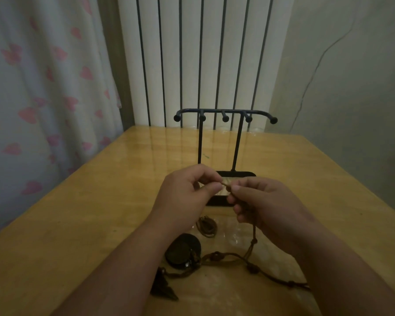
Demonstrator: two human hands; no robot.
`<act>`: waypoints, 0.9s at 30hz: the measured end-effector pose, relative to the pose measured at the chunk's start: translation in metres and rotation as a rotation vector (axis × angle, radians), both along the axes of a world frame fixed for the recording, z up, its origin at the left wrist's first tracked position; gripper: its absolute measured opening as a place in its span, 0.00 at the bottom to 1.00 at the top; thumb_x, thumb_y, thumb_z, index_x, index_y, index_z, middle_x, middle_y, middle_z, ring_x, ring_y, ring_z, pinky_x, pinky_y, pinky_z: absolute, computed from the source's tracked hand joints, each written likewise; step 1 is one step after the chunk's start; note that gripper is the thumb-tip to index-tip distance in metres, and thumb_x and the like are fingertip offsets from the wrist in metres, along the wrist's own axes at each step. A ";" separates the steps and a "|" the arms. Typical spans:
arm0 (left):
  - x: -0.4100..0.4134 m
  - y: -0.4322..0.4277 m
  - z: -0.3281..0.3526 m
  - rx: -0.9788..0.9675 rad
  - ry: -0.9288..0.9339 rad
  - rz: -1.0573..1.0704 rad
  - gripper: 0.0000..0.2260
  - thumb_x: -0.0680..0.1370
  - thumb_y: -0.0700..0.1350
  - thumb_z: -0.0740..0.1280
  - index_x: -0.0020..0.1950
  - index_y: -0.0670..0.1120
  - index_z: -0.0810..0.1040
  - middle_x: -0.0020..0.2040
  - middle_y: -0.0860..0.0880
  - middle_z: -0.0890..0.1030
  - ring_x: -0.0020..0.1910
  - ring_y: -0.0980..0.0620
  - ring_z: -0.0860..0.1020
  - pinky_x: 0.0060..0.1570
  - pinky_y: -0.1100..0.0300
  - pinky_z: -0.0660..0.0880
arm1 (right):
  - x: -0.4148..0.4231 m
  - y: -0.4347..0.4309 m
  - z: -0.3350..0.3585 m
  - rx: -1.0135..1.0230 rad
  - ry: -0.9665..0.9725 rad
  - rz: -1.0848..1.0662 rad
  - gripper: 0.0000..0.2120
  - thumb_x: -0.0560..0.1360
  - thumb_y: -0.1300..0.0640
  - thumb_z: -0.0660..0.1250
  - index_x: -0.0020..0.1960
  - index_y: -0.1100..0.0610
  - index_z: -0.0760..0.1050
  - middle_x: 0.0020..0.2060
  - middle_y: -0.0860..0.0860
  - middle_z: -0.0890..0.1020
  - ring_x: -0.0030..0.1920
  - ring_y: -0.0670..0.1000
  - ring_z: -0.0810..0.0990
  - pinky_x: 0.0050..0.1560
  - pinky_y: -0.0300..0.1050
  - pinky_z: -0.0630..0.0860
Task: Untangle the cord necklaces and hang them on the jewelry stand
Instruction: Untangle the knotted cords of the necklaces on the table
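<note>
I am pinching one cord (254, 241) end between both hands, my left hand (185, 192) nipping the tip, my right hand (267, 201) gripping it just beside. The rest is trailing down from my right hand to the tangle by the pendant (183, 249) on the table (100, 213). The stand (200, 142) is standing just beyond my hands, its bar running left to right above them.

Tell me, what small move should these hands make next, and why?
Probably lift the cord to see where it snags. Both the left hand and the right hand pinch it, the rest trails down into knotted strands beside the round pendant, and the stand holds nothing.
</note>
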State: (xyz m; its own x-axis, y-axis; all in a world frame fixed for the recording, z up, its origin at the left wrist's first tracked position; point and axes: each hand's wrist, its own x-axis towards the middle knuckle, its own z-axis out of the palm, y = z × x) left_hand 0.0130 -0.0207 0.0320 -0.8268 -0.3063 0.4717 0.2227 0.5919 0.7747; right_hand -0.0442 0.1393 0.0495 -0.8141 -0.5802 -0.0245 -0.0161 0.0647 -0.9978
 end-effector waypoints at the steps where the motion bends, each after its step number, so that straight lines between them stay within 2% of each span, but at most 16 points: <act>1: 0.000 0.000 0.001 0.005 0.000 -0.001 0.10 0.75 0.44 0.72 0.42 0.61 0.79 0.41 0.61 0.81 0.37 0.58 0.77 0.38 0.65 0.73 | 0.000 0.000 0.000 -0.009 0.001 0.000 0.07 0.78 0.63 0.63 0.49 0.62 0.80 0.34 0.52 0.81 0.32 0.47 0.76 0.33 0.40 0.74; 5: 0.000 -0.001 0.001 0.016 0.005 -0.013 0.11 0.76 0.43 0.71 0.41 0.61 0.79 0.39 0.59 0.81 0.35 0.58 0.76 0.37 0.62 0.73 | -0.001 0.000 0.000 -0.031 0.058 0.008 0.06 0.73 0.68 0.67 0.47 0.60 0.79 0.33 0.52 0.76 0.30 0.47 0.70 0.29 0.40 0.67; 13: 0.000 -0.002 0.000 0.025 0.003 -0.020 0.09 0.76 0.43 0.71 0.42 0.59 0.80 0.39 0.61 0.79 0.35 0.59 0.74 0.37 0.62 0.71 | -0.002 0.000 -0.004 0.032 0.210 -0.058 0.03 0.73 0.60 0.70 0.44 0.55 0.82 0.34 0.52 0.79 0.30 0.47 0.71 0.30 0.40 0.69; 18: 0.000 -0.002 0.000 0.045 0.016 -0.032 0.10 0.76 0.43 0.71 0.42 0.59 0.80 0.37 0.61 0.79 0.33 0.60 0.73 0.36 0.61 0.72 | 0.000 -0.001 0.000 -0.073 0.095 -0.046 0.08 0.76 0.63 0.64 0.45 0.61 0.82 0.33 0.53 0.80 0.30 0.47 0.70 0.29 0.38 0.67; 21: 0.000 -0.002 0.000 0.049 0.029 -0.025 0.10 0.75 0.43 0.71 0.41 0.59 0.80 0.36 0.61 0.79 0.33 0.59 0.72 0.36 0.62 0.70 | 0.002 0.000 0.001 -0.035 0.109 -0.033 0.06 0.76 0.64 0.65 0.45 0.60 0.81 0.33 0.52 0.81 0.30 0.48 0.72 0.29 0.39 0.68; 24: 0.000 -0.003 0.000 0.033 0.052 -0.020 0.10 0.74 0.43 0.73 0.41 0.59 0.81 0.41 0.57 0.79 0.34 0.58 0.71 0.36 0.65 0.69 | 0.004 0.000 0.001 -0.019 0.110 -0.011 0.04 0.75 0.65 0.68 0.47 0.61 0.80 0.34 0.52 0.83 0.30 0.49 0.77 0.30 0.41 0.74; 27: 0.000 -0.003 0.001 0.026 0.061 -0.018 0.11 0.73 0.42 0.74 0.40 0.60 0.81 0.42 0.56 0.78 0.34 0.59 0.70 0.35 0.69 0.68 | 0.005 -0.001 0.002 -0.027 0.082 0.018 0.06 0.74 0.65 0.69 0.50 0.60 0.81 0.35 0.53 0.84 0.33 0.51 0.81 0.33 0.41 0.78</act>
